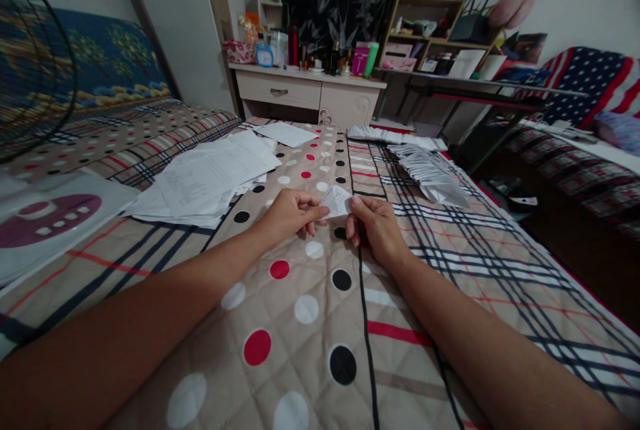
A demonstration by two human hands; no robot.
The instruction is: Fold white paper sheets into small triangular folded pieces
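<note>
A small folded piece of white paper (336,202) is held between my two hands, above the dotted bedspread (295,283). My left hand (293,212) pinches its left edge between thumb and fingers. On the other side, my right hand (375,225) grips the right edge, thumb on top. Beyond my left hand lies a loose stack of printed white sheets (200,173), with another white sheet (287,134) at its far end. Right of my hands, a fanned row of folded papers (425,173) lies on the bed, with a long white bundle (395,137) behind it.
At the left edge are a wire fan guard (37,57) and a white plastic bag (60,217) with a purple print. A dresser (280,90) with bottles stands past the bed's far end. A desk with shelves (425,37) is at the back right.
</note>
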